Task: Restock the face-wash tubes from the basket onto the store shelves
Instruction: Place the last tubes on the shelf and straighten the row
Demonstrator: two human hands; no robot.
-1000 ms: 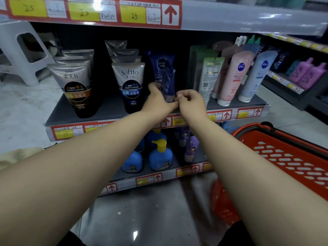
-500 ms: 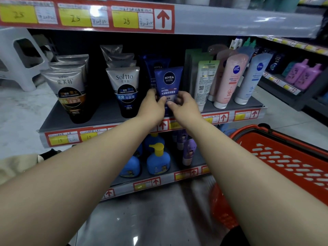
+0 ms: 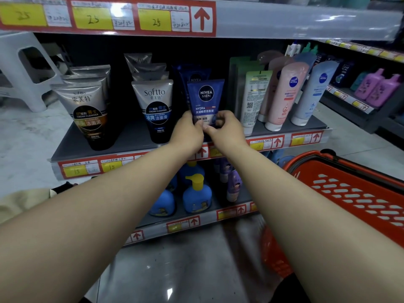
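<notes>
blue plastic face-wash tube [image 3: 205, 99], nivea men print, stands near the front edge of the middle shelf [image 3: 135, 138], between the white-and-navy softto tube [image 3: 156, 110] on its left and the green-white tube [image 3: 254, 101] on its right. second blue tube [image 3: 192, 73] sits just behind it. left hand [image 3: 188, 132] and right hand [image 3: 227, 130] both pinch its lower part, fingers curled onto the sides near the cap end; cap itself hidden behind the hands.

handling, as a guess: light, soft squeezable body, glossy skin so likely a bit slippery, not fragile. body would dent under a hard squeeze, so best hold is low by the stiffer shoulder and cap, about where the hands are now. small cap base, so it looks easy to tip, may knock the neighbours.

orientation: long axis about vertical, cap end down toward the shelf, flat crimped end up. label faces out toward the aisle, text upright. red basket [image 3: 349, 184] is on the floor at right, well apart from the tube; its contents are not visible.
</notes>
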